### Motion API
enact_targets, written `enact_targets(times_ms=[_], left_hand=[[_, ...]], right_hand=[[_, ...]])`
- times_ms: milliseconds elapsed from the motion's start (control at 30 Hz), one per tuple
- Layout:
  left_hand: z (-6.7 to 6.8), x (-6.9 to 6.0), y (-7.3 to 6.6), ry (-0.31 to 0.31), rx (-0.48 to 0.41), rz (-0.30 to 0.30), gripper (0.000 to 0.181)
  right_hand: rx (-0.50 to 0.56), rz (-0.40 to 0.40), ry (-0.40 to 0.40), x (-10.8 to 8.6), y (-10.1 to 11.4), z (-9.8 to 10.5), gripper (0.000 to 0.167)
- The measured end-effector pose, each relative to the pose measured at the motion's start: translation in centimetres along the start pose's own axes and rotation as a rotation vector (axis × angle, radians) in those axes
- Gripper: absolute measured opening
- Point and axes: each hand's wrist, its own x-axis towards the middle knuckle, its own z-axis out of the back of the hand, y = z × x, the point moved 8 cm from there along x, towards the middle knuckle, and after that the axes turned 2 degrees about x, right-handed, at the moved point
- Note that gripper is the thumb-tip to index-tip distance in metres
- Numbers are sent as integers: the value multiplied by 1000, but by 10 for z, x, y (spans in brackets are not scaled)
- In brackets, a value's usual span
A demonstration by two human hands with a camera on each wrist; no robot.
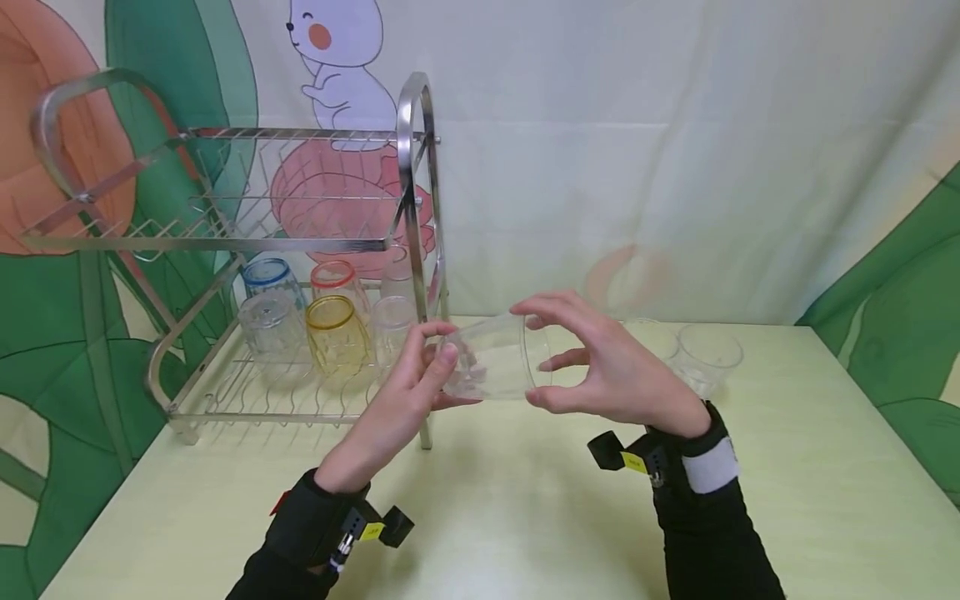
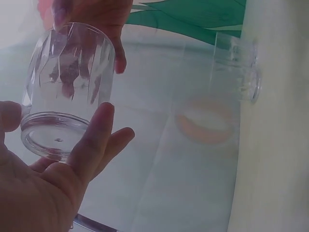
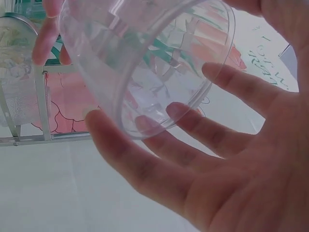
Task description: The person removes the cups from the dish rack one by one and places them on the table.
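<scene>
A clear plastic-looking cup is held on its side above the table, between both hands. Its base points toward the left hand, whose thumb and fingers grip that end. In the left wrist view the faceted wall and round base of the cup show above the palm. At the open end, the right hand curls its thumb and fingers around the rim. The right wrist view shows the cup's mouth facing the right palm, with fingertips at the rim.
A two-tier metal dish rack stands at the left. Upside-down cups sit on its lower tier, among them a yellow one, a blue-rimmed one and a red-rimmed one. Clear cups stand on the table behind the right wrist.
</scene>
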Motion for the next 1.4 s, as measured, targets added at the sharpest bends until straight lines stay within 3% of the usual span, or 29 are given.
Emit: enact_targets(times_ms=[433, 600, 700, 933, 1133, 1400], left_hand=[[-1, 2, -5, 76, 65, 13, 40], [3, 3, -10, 71, 169, 6, 46], [12, 4, -15, 5, 245, -32, 43], [41, 9, -29, -240, 334, -145, 25], [69, 14, -25, -456, 572, -152, 24], [93, 25, -19, -677, 938, -164, 18]], right_hand=[[-48, 71, -29, -1, 12, 9, 73], [-51, 84, -46, -4, 16, 17, 73], [-67, 92, -52, -7, 18, 23, 73], [-110, 104, -126, -25, 23, 53, 78], [-114, 67, -200, -42, 26, 77, 80], [-165, -14, -331, -64, 16, 106, 81]])
